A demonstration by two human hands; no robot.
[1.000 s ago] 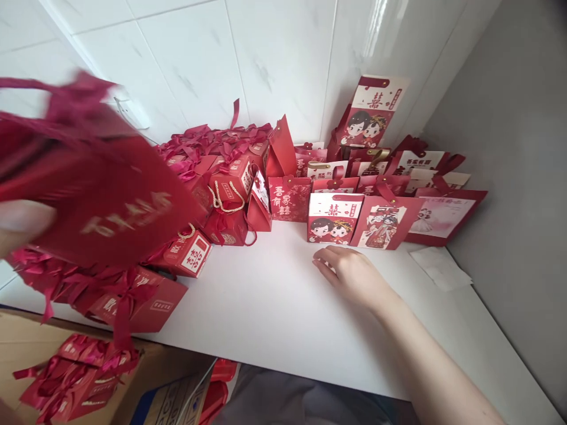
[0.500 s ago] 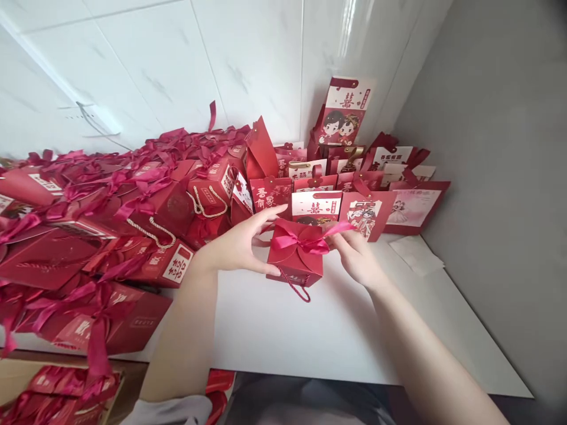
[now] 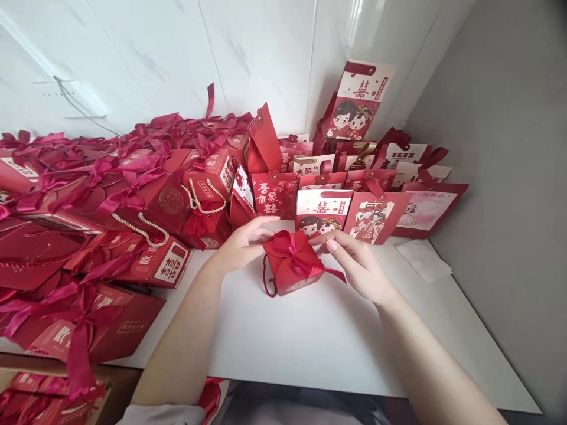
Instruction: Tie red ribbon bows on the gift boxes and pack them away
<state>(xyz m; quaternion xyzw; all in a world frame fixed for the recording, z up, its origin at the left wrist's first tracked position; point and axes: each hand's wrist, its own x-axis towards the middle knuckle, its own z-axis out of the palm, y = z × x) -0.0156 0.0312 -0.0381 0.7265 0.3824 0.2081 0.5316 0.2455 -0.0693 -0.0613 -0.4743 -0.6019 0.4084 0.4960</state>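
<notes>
A small red gift box (image 3: 287,274) with a pink-red satin ribbon bow (image 3: 295,251) on its folded petal top sits on the white table, turned at an angle. A dark red cord handle (image 3: 267,277) hangs from its left side. My left hand (image 3: 245,242) is at the box's back left side, fingers stretched out and partly hidden; whether they touch it I cannot tell. On the other side, my right hand (image 3: 357,260) has its fingers extended and loosely apart near the back right corner. One ribbon tail points to the right, below that hand.
Piled red gift boxes (image 3: 153,195) with ribbons fill the left side. Red and white paper gift bags (image 3: 323,206) stand in rows behind my hands. White paper (image 3: 425,260) lies at the right by a grey panel (image 3: 496,206). A carton (image 3: 113,389) is at lower left.
The box has turned, so its cord handle now faces left and the ribbon tail points right and down. Both hands have loosened around it. The view has shifted slightly.
</notes>
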